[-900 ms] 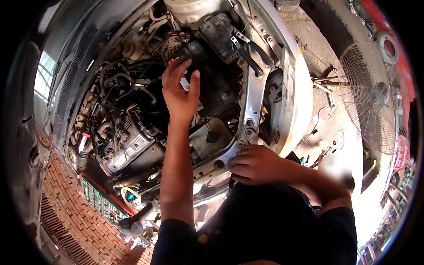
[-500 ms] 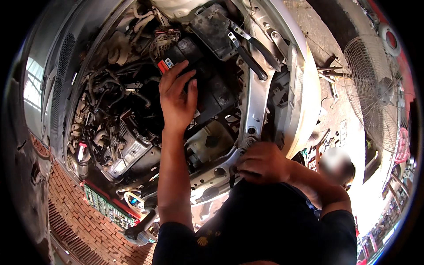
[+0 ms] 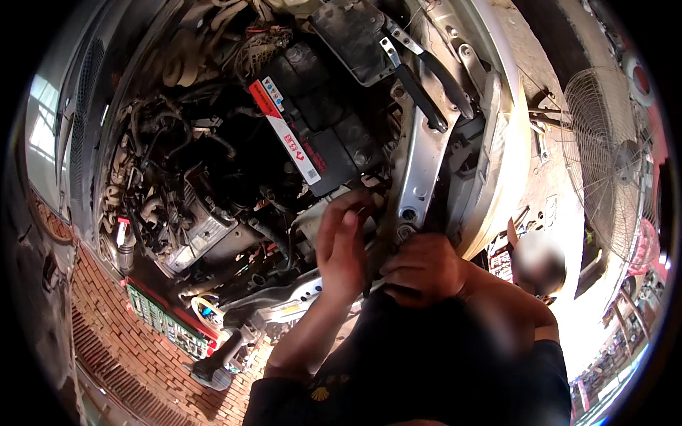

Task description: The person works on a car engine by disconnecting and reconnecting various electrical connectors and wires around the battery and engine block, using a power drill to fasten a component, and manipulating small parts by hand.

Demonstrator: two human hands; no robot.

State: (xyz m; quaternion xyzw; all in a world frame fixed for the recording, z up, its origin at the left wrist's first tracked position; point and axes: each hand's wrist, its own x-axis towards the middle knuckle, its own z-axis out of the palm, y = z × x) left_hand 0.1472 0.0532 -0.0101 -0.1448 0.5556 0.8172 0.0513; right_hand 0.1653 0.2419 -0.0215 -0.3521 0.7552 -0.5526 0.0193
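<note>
- The silver front crossmember (image 3: pixel 419 167) of the open engine bay runs up the picture at about one o'clock from the hands; both hands meet at its lower end, near a round hole in the metal.
- The right hand (image 3: pixel 426 268) lies curled on that lower end, fingers bent close together over the edge; whether it pinches a small part or tool I cannot tell, since the fingers hide what is under them.
- The left hand (image 3: pixel 344 248) is raised just beside it at nine o'clock, fingers loosely bent and a little apart, tips toward the pale bracket under the black battery (image 3: pixel 320 128); it appears to hold nothing.
- As a judgement: the work is mid-way. The bay is stripped open and the crossmember bare, yet the battery sits in place and the hands are busy at the fixing point, so fastening or loosening there seems unfinished.
- Farther out: a tangle of hoses and wiring (image 3: pixel 177 163) at ten o'clock, a brick floor (image 3: pixel 121 341) at seven, a standing fan (image 3: pixel 611 156) at three.
</note>
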